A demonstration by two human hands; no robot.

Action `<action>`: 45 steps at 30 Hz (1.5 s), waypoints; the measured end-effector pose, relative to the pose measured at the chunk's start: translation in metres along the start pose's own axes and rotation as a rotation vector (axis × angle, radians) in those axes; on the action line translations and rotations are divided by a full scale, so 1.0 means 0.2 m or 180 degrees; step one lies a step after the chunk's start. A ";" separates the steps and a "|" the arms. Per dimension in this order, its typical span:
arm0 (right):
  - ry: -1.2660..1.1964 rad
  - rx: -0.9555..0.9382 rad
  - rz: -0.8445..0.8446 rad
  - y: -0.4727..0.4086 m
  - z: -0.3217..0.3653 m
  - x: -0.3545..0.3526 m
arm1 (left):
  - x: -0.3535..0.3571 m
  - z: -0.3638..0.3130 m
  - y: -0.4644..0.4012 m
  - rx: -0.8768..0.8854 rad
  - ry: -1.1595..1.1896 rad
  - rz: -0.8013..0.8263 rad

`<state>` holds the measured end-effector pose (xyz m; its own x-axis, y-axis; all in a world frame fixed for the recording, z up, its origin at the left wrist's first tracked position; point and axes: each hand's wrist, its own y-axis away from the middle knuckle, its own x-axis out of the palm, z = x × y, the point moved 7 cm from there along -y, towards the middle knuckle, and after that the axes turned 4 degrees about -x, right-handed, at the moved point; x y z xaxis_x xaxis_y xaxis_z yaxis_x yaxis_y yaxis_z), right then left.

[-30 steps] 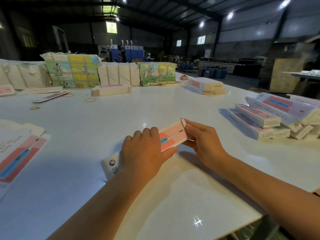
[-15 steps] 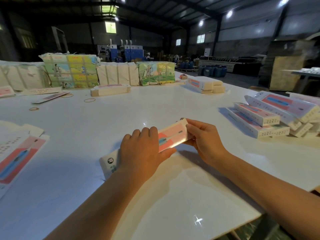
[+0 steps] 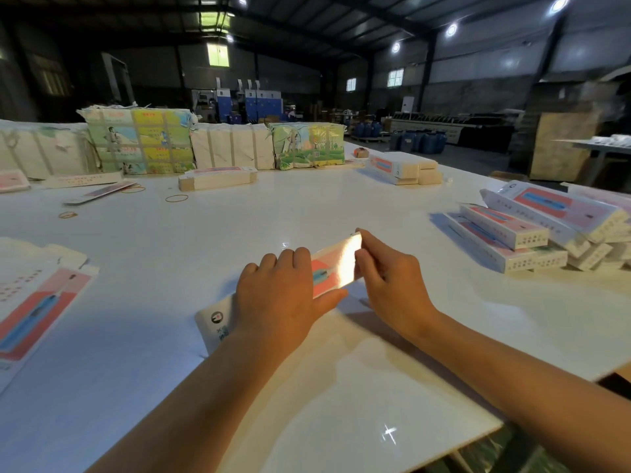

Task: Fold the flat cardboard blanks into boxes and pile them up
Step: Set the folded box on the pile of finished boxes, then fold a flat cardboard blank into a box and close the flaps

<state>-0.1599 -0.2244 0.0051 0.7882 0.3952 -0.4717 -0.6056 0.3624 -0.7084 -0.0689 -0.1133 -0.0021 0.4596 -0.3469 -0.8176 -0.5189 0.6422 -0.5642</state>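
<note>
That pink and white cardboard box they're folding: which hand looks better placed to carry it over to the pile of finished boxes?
Probably the right hand: it pinches the pink and white cardboard box at its far end, the side nearer the pile of finished boxes. The left hand grips its middle.

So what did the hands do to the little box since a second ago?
Not much. The right hand pressed the end flap of the box shut; its grip on that end stays. The box's far end tipped up slightly. The left hand keeps holding the middle. The pile of finished boxes and the flat blanks stayed put.
</note>
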 end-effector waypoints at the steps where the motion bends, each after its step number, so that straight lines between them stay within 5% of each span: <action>1: -0.0181 0.0097 0.0021 0.00 -0.01 0.00 | 0.00 0.01 0.00 -0.0026 0.0024 0.0007; 6: -0.0621 0.0557 -0.0260 -0.01 -0.07 0.00 | 0.00 0.06 -0.02 -0.0350 0.0286 0.0080; 16: -0.0384 0.0198 -0.0198 0.01 -0.05 0.03 | 0.01 0.06 -0.03 -0.0435 0.0150 0.0115; 21: -0.0048 -0.0054 0.0583 0.01 -0.05 0.07 | 0.00 0.13 -0.06 -0.0218 0.0137 0.0127; 25: 0.0614 -0.1035 0.1018 0.01 0.06 0.09 | 0.03 0.12 -0.04 0.0037 0.0237 0.0344; 29: 0.1342 -0.1283 0.1238 0.00 0.01 0.09 | 0.00 0.07 -0.02 0.0537 0.0724 -0.0632; 32: 0.1354 -0.0549 0.0682 -0.15 -0.13 -0.14 | 0.01 0.05 -0.02 0.0668 0.0908 -0.0943; 37: 0.1862 0.0744 -0.1064 -0.41 -0.48 -0.95 | 0.25 0.01 0.03 0.0237 0.1671 0.0304; 39: 0.2264 0.1334 -0.1521 -0.39 -0.64 -1.27 | 0.31 -0.01 0.01 0.0392 0.1539 0.0389; 45: 0.3408 0.2964 -0.0616 -0.15 -1.03 -1.54 | 0.28 -0.01 0.00 0.0437 0.1617 0.0376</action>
<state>-0.3618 -0.5310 0.0645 0.3126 -0.3870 -0.8675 -0.0005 0.9132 -0.4076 -0.0452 -0.1348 -0.0485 -0.0203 -0.5320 -0.8465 -0.4313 0.7685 -0.4727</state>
